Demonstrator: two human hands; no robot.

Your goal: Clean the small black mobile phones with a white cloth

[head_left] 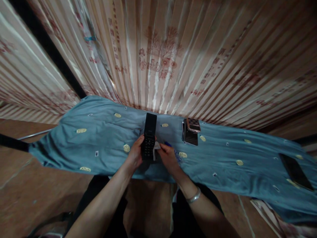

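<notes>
Right, left to right: blue patterned cloth (99, 145) spread across a surface, striped curtain (173, 59) hanging behind it at 12 o'clock. Left hand (135, 153) wraps its fingers round the lower left edge of an open black flip phone (149, 137), thumb side against the keypad half; phone stands upright over the cloth, screen half pointing to 12 o'clock, keypad half toward the person. Right hand (168, 156) sits just at 3 o'clock of the phone, fingers pinched narrow on a small white cloth (156, 147) pressed against the phone's lower right edge. Something small and blue (167, 144) shows just beyond the right hand's fingers, cannot tell what. Silver bracelet (193, 197) on the right wrist. At 2 o'clock of the hands, a stack of closed phones (191, 131) lies on the cloth, well apart. Far out at 4 o'clock, a dark flat smartphone (296, 172) lies near the cloth's edge.
</notes>
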